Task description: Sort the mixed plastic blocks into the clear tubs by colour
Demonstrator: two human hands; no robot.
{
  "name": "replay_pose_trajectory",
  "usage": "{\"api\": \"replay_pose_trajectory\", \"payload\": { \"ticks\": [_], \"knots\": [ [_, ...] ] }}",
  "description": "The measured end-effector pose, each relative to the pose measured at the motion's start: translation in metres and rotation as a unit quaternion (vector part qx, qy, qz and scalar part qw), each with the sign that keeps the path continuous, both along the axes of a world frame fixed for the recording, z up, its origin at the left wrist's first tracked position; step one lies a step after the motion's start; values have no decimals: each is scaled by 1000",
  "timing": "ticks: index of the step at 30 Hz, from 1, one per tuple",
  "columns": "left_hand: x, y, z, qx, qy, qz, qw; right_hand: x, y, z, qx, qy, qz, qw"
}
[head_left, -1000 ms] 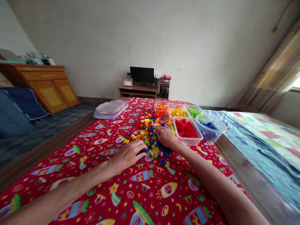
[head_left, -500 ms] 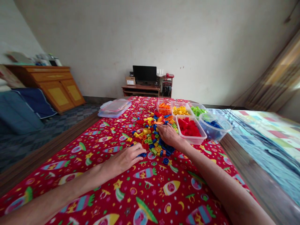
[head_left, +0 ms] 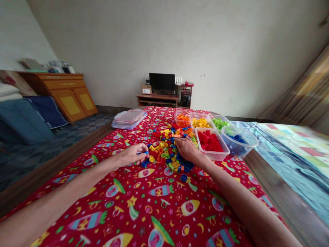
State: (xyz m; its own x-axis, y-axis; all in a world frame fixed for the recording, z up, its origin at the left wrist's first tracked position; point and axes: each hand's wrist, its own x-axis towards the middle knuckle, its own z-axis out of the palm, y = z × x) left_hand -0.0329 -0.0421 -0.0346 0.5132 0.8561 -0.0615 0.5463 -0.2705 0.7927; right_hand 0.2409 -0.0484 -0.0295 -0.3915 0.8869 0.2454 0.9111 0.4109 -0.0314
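A loose pile of mixed-colour toy building blocks (head_left: pixel 164 151) lies on the red patterned tablecloth (head_left: pixel 164 212). At the pile's left edge, my left hand (head_left: pixel 134 155) has its fingers curled around a small blue block (head_left: pixel 146 152). Just beneath those fingers is a round blue piece (head_left: pixel 144 164). My right hand (head_left: pixel 188 149) rests palm down on the right side of the pile, its fingertips bent in among the blocks. What those fingertips touch or hold is hidden. Another round blue piece (head_left: pixel 184 177) sits apart, in front of the pile.
Right of the pile stand clear tubs with red (head_left: pixel 210 141), blue (head_left: pixel 236 139), yellow (head_left: pixel 200 122), green (head_left: pixel 220 123) and orange blocks (head_left: pixel 183 118). Stacked plastic lids (head_left: pixel 130 119) lie at the back left. A bed (head_left: pixel 290 151) adjoins the table's right side.
My left hand has moved left and away from me, drawing off the pile's front edge with a blue block. My right hand stays on the pile. The view has shifted slightly.
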Motion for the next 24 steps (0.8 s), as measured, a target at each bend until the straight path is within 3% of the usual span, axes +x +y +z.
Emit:
{"api": "replay_pose_trajectory", "payload": {
  "ticks": [3, 7, 14, 20, 24],
  "knots": [
    [-10, -3, 0, 64, 74, 4, 995, 0, 0, -1, -2, -3, -2, 1000],
    [-6, -22, -7, 196, 185, 29, 963, 0, 0, -1, 3, -2, 6, 1000],
    [-2, -26, -26, 250, 158, 25, 955, 0, 1, -2, -6, -4, 0, 1000],
    [-3, -14, -3, 208, 143, 42, 967, 0, 2, 0, -10, -10, -1, 1000],
    [-5, 9, 9, 213, 176, 63, 959, 0, 1, 0, -9, -13, 3, 1000]
  ]
}}
